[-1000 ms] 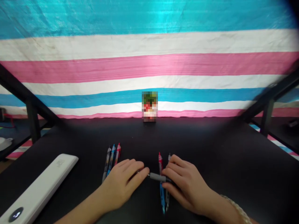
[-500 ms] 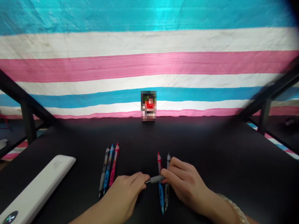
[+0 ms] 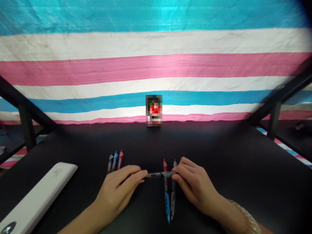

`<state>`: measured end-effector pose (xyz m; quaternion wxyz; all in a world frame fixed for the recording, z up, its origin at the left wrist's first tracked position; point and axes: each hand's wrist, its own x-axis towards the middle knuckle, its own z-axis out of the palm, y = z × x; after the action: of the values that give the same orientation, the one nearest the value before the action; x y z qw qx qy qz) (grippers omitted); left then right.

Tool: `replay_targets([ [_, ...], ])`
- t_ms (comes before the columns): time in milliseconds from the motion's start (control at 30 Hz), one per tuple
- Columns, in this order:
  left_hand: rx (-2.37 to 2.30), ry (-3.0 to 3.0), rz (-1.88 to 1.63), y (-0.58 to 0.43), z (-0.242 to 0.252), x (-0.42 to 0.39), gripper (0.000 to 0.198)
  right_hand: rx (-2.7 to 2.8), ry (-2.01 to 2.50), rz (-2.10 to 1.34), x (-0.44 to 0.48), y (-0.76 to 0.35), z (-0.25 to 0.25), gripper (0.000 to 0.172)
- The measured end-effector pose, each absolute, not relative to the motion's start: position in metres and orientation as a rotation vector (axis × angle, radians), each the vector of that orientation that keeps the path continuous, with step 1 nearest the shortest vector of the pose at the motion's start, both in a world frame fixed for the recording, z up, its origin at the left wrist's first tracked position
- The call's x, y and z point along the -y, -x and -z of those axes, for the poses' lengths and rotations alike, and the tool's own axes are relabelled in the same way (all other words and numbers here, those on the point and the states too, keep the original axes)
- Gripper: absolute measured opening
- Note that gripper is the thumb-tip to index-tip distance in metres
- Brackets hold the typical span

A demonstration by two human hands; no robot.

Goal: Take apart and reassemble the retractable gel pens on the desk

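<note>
A pen point(image 3: 154, 175) with a clear barrel and a grey upper part is held level between my two hands, above the black table. The fingers of my left hand point(image 3: 119, 188) are closed on its left end and hide that part. My right hand point(image 3: 196, 185) pinches its right end. Beneath it lie two pens side by side, one with a red top and a blue grip point(image 3: 167, 203), the other a grey pen point(image 3: 173, 198). Beyond my left hand lie a black pen point(image 3: 110, 162), a blue pen point(image 3: 115, 161) and a red pen point(image 3: 120, 159), their lower parts hidden.
A white power bank point(image 3: 41, 198) with a small lit display lies at the left of the black table point(image 3: 214, 146). A small blurred-out item point(image 3: 154, 110) stands at the back edge, before a striped sheet point(image 3: 97, 70). Black metal bars point(image 3: 275, 97) flank the table.
The pen's tip and grey grip, visible before, are now out of sight at my left hand. Its clear barrel and grey upper part show instead. My left hand has shifted left and away from me.
</note>
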<state>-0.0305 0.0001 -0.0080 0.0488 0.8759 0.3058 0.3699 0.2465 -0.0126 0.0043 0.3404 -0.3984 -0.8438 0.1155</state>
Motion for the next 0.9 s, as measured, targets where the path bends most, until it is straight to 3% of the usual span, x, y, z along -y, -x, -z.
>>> replay_targets([
  [133, -0.840, -2.675, -1.121, 0.030, 0.010, 0.001, 0.043, 2.126, 0.997, -0.376, 0.012, -0.248, 0.003, 0.020],
  [300, -0.905, -2.575, -1.116, 0.029, 0.012, 0.003, 0.033, 2.085, 1.072, -0.519, 0.014, -0.249, 0.001, 0.007],
  [367, -0.924, -2.488, -1.106, 0.028, 0.010, 0.004, 0.031, 2.079, 1.135, -0.658, 0.015, -0.248, -0.005, 0.011],
  [500, -0.955, -2.327, -1.055, 0.026, 0.005, 0.006, 0.031, 2.036, 1.202, -0.866, 0.015, -0.246, -0.012, 0.036],
  [633, -1.074, -2.149, -1.067, 0.021, 0.001, 0.007, 0.027, 1.893, 1.281, -1.004, 0.014, -0.245, -0.011, 0.017],
  [800, -1.189, -2.015, -1.052, 0.018, 0.000, 0.008, 0.022, 1.805, 1.260, -1.172, 0.014, -0.246, -0.010, 0.039],
  [900, -1.192, -2.009, -1.015, 0.020, 0.001, 0.007, 0.021, 1.780, 1.277, -1.179, 0.013, -0.247, -0.010, 0.033],
])
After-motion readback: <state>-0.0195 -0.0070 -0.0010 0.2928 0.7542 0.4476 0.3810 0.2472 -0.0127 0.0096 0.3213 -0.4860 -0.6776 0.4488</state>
